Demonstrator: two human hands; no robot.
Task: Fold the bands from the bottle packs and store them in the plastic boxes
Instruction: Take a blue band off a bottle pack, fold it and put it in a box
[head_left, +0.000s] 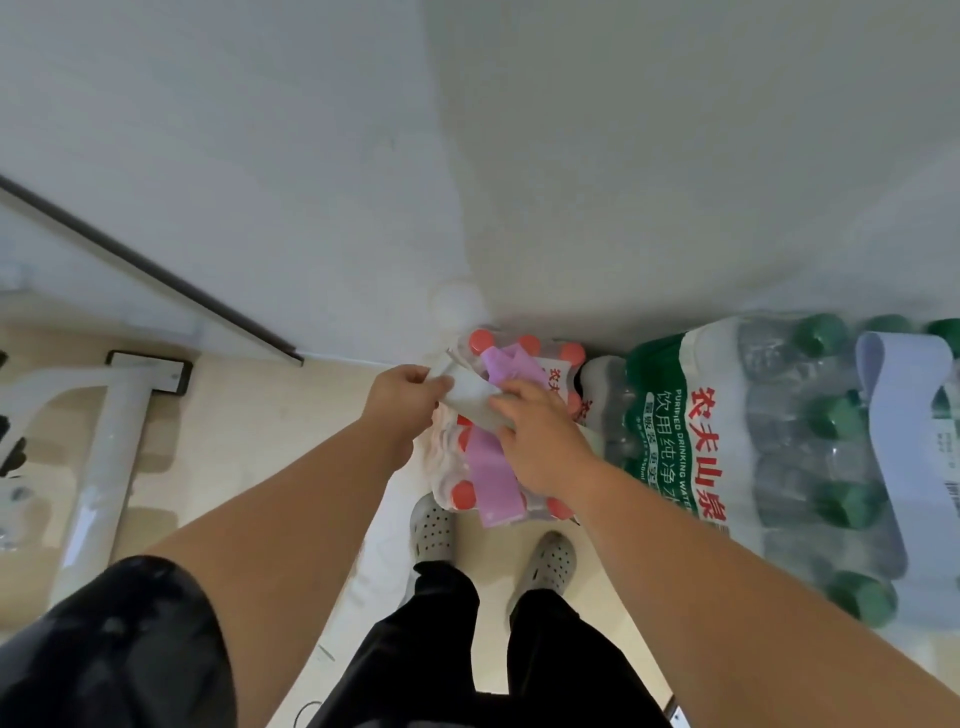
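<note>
A pale grey-white band (470, 396) is stretched between my two hands above a red-capped bottle pack (457, 493) on the floor. My left hand (402, 395) pinches the band's left end. My right hand (540, 441) grips its right part from above. A lilac band (491, 478) lies lengthwise over the red-capped pack, under my hands. A light blue band (904, 415) wraps around the tall green-capped bottle pack (779, 457) at the right. No plastic box is in view.
The packs stand against a white wall (571, 156) in a corner. My two feet in white perforated shoes (434, 527) stand just in front of the red-capped pack. A white table leg (98, 467) rises at the left on the pale floor.
</note>
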